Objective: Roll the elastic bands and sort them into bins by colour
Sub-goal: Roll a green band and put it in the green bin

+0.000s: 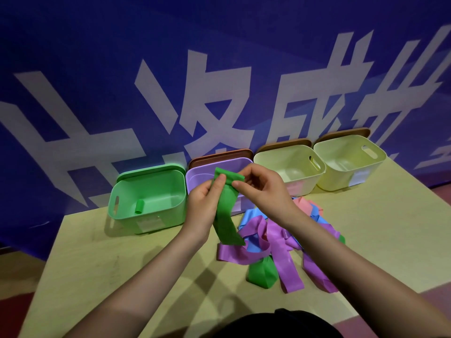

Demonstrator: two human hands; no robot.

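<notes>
Pile of loose flat elastic bands (280, 242) (purple, blue, pink, green) sits on the pale yellow-green tabletop (117, 259), nearest thing to the person after the forearms. One folded green band (262, 273) lies at the pile's near edge.

Just beyond the pile, both hands are up off the tabletop, holding one long green elastic band (227, 211). Left hand (203, 206) pinches its top end between thumb and fingers; right hand (262, 189) pinches the same end from the other side. The rest of the strip hangs down, its tail reaching the pile's left edge.

Step, as I read it: start of rolling this green band, top edge just being turned over. Next move needs a tight first curl, then winding down the strip with tension kept, else it springs open.

Beyond the pile, a row of bins: green plastic bin (146, 198) far left with one small rolled green band (139, 206) inside, then lilac plastic bin (202, 178), cream plastic bin (290, 167), pale yellow plastic bin (349, 162). The green one is the target.

Behind the bins: blue wall banner with large white characters (219, 81). Reddish floor at the tabletop's edges.
</notes>
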